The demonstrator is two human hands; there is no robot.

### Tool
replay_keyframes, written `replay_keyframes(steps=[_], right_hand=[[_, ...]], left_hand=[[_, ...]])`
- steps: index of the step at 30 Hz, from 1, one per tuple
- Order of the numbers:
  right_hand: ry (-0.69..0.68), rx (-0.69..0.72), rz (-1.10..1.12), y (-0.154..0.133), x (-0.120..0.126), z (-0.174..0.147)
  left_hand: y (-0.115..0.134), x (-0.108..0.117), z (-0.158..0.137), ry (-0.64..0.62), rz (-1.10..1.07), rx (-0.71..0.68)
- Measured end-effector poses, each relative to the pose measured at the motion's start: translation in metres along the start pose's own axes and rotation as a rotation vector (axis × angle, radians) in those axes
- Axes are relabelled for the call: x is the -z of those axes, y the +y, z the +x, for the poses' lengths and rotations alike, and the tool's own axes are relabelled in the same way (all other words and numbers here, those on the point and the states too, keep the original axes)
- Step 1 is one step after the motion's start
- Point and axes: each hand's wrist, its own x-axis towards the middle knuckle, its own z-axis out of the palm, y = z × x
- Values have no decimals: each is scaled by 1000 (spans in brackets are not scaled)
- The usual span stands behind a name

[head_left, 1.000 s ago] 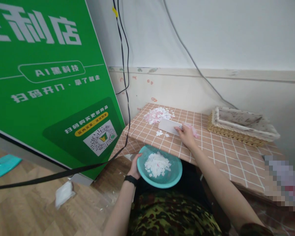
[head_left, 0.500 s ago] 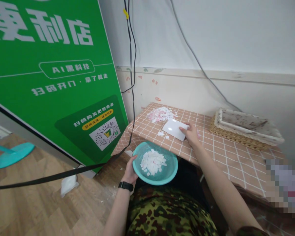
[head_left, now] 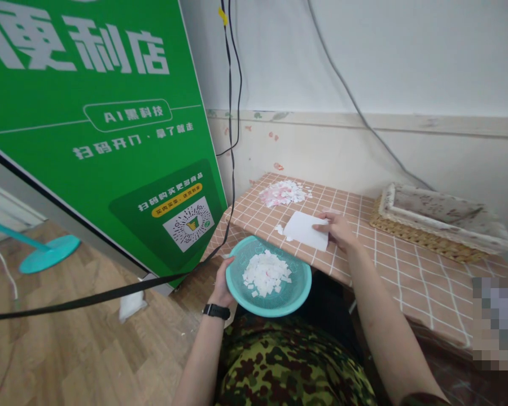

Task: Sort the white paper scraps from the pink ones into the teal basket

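My left hand (head_left: 223, 283) grips the left rim of a teal plastic strainer basket (head_left: 301, 290), held just below the table's front edge. Inside it lies a heap of small white paper scraps (head_left: 266, 273). With fingers and thumb, my right hand (head_left: 337, 230) pinches the right side of a flat white card (head_left: 305, 230) low over the tabletop. A few scraps (head_left: 280, 229) lie by the card's left edge. Farther back on the table sits a pile of white and pink paper scraps (head_left: 283, 193).
A checked brown cloth covers the table (head_left: 355, 208). A lined wicker basket (head_left: 444, 223) stands at its right. The green cabinet (head_left: 122, 186) rises on the left, with a black strap (head_left: 231, 186) hanging in front. A white bag (head_left: 132, 304) lies on the floor.
The white card has tilted in my right hand and lost its glossy glare, shifting slightly toward the front edge. The strainer basket stays in my left hand. The whole view has shifted a little.
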Motion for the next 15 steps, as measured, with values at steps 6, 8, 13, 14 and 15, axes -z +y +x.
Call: replay_keyframes(steps=[6,8,13,14,15], right_hand=[[-50,-18,73,-4,-2,-2],[2,-11,79,-1,-2,0],[-93,36,16,3,-10,0],[-159,38,13,3,-11,0],[-218,38,20,3,-13,0]], left_hand=[[1,-8,-2,-12,2,21],[1,-9,-2,-19,-6,26],[2,-10,-2,-9,-4,14],[2,-11,-2,-7,2,20],[2,-12,-3,-8,6,26]])
